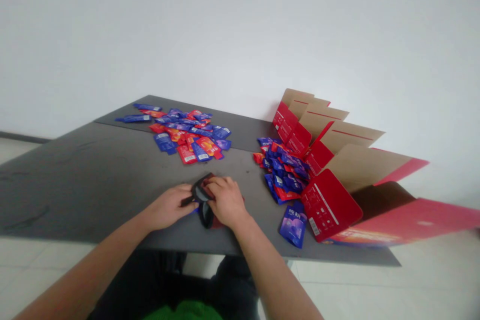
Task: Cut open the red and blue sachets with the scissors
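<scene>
Near the table's front edge, my left hand (171, 206) grips one side of a pair of black sunglasses (203, 194) with dark lenses. My right hand (226, 200) has its fingers curled over the other side of them. Something dark reddish-brown (216, 221) shows beneath the glasses and under my right hand; its kind is hard to make out. A small bit of blue peeks out by my left fingertips. Beyond my hands lies a loose pile of red and blue spouted pouches (187, 132).
To the right, a second heap of pouches (287, 170) lies against several open red cardboard boxes (332, 202) standing in a row with raised flaps. One purple-blue pouch (293, 225) lies apart near the front edge of the grey table (93, 180). A white wall rises behind.
</scene>
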`<action>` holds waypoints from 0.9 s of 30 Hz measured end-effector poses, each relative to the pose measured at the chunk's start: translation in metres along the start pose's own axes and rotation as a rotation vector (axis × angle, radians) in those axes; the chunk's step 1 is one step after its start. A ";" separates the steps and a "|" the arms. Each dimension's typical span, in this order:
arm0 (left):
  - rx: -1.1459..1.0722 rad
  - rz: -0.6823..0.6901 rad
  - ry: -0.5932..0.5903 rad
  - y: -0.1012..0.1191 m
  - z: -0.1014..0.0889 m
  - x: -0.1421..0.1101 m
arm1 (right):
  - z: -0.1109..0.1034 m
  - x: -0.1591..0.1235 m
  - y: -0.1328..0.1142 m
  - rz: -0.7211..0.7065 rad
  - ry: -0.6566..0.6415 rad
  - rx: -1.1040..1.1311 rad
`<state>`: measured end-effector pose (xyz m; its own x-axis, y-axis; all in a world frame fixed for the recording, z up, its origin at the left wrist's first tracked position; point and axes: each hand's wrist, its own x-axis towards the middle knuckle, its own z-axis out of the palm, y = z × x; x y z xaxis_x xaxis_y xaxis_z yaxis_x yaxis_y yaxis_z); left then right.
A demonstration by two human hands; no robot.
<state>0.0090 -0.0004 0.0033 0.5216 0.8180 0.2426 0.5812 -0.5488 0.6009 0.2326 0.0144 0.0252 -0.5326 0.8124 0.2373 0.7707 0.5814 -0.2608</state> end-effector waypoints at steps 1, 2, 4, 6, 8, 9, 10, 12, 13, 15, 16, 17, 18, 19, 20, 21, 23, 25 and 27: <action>0.013 -0.003 -0.025 0.001 -0.001 0.001 | -0.001 0.004 0.011 0.083 -0.003 -0.017; 0.024 -0.005 -0.040 0.003 -0.002 0.001 | -0.003 0.007 0.022 0.171 0.002 -0.037; 0.029 -0.002 -0.044 0.005 -0.004 0.001 | -0.013 0.014 0.039 0.303 0.017 -0.072; 0.025 0.004 -0.038 0.005 -0.003 0.001 | -0.023 0.016 0.039 0.329 0.053 -0.079; 0.025 0.014 -0.032 0.001 -0.001 -0.001 | -0.025 0.011 0.023 0.239 0.109 -0.049; 0.026 0.017 -0.016 -0.001 0.001 -0.002 | -0.022 0.007 0.012 0.159 0.122 -0.025; 0.025 0.017 0.005 -0.003 0.003 -0.002 | -0.017 0.002 0.001 0.073 0.120 -0.001; 0.026 0.010 0.048 -0.006 0.005 -0.003 | -0.004 -0.003 -0.013 -0.050 0.072 0.034; 0.030 0.003 0.054 -0.007 0.005 -0.003 | 0.001 -0.004 -0.014 -0.059 0.045 0.039; 0.035 -0.004 0.016 -0.005 0.003 -0.002 | 0.006 -0.001 -0.004 0.034 0.006 0.013; 0.035 -0.002 -0.009 -0.003 0.002 -0.001 | 0.004 0.003 0.006 0.105 -0.006 -0.010; 0.032 0.005 -0.028 -0.001 0.000 0.000 | 0.001 0.008 0.017 0.173 -0.015 -0.037; 0.027 0.014 -0.037 0.001 -0.001 0.000 | -0.005 0.013 0.027 0.229 -0.018 -0.061; 0.022 0.022 -0.038 0.002 -0.003 0.000 | -0.011 0.017 0.034 0.267 -0.017 -0.079; 0.019 0.024 -0.035 0.004 -0.003 0.000 | -0.017 0.019 0.038 0.289 -0.011 -0.090; 0.018 0.023 -0.031 0.004 -0.004 0.000 | -0.023 0.020 0.038 0.298 0.007 -0.096; 0.016 0.019 -0.032 0.003 -0.003 -0.001 | -0.028 0.016 0.026 0.272 0.073 -0.094; 0.021 0.012 -0.027 0.000 0.000 -0.002 | -0.024 0.006 0.006 0.158 0.124 -0.058; 0.032 -0.008 -0.004 -0.002 0.002 -0.003 | -0.012 -0.002 -0.009 0.017 0.098 -0.005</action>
<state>0.0071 -0.0020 -0.0001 0.5191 0.8218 0.2349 0.6050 -0.5474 0.5782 0.2313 0.0067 0.0384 -0.4826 0.8138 0.3236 0.7813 0.5671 -0.2609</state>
